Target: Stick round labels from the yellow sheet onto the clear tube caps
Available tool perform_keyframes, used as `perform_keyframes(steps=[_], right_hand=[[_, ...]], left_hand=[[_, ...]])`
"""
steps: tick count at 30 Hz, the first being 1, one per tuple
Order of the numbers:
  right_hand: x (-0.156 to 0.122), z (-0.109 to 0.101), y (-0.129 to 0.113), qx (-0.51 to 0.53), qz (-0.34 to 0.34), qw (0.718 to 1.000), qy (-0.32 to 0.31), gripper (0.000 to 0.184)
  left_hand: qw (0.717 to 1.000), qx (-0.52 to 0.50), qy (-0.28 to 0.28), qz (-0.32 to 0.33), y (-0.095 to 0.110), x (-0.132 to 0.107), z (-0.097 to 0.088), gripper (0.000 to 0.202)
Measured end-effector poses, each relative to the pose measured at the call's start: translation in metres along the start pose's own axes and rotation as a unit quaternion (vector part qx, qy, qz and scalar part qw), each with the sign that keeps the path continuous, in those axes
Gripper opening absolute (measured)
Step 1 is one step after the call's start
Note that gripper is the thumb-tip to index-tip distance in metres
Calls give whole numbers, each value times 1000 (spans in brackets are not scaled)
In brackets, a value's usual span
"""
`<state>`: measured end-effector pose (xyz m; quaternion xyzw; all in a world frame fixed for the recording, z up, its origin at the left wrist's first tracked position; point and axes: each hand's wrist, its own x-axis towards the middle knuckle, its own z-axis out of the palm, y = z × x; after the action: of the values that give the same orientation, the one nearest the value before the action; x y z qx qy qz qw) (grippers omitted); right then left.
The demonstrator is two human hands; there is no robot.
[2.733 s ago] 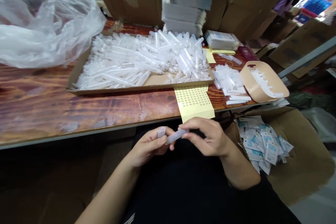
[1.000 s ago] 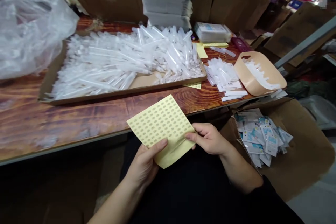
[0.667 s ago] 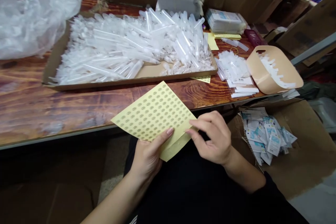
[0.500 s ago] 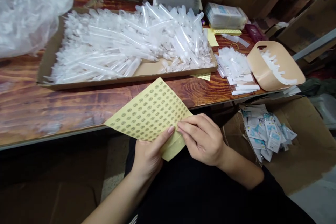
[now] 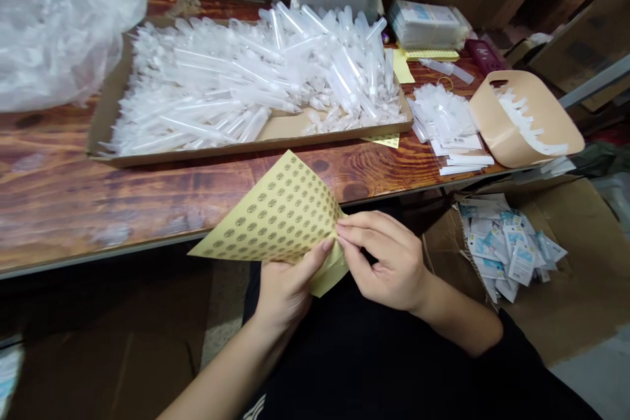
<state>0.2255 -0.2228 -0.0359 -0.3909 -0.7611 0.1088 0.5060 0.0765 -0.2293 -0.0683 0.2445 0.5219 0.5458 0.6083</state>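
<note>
Over our lap (image 5: 344, 354), at the near edge of the bench (image 5: 54, 177), we hold a yellow sheet (image 5: 275, 210) printed with rows of dark round marks. Our left hand (image 5: 288, 282) is closed on its lower side, thumb laid flat across the top face and fingers tucked underneath, mostly out of sight. Our right hand (image 5: 384, 259) is drawn into a pinch, thumb against fingertips, gripping the sheet at its right edge close by the left thumb; we cannot tell whether a loose sticker sits between those tips. The sheet creases between our hands, and its left corner points out to the side.

Beyond it lies a cardboard tray (image 5: 236, 152) heaped with clear tubes (image 5: 211, 79), the corner of a second sheet (image 5: 386, 140) showing under its front. To the right are a pile of sleeves (image 5: 445, 108) and a beige tub (image 5: 492, 128); below, a box (image 5: 590, 230) holds packets (image 5: 516, 252).
</note>
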Motion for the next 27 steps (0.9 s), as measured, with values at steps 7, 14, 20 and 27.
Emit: perform_keyframes(steps=[7, 14, 20, 27], right_hand=[[2, 4, 2, 24, 36, 999, 13, 18], [4, 8, 0, 11, 13, 1000, 23, 17], [4, 13, 0, -23, -16, 999, 38, 19], [5, 14, 0, 1, 24, 999, 36, 18]], left_hand=[[1000, -4, 4, 11, -1, -1, -1, 38], [999, 0, 7, 39, -2, -3, -4, 36], [998, 13, 16, 56, 0, -4, -2, 33], [998, 16, 26, 57, -4, -3, -4, 36]])
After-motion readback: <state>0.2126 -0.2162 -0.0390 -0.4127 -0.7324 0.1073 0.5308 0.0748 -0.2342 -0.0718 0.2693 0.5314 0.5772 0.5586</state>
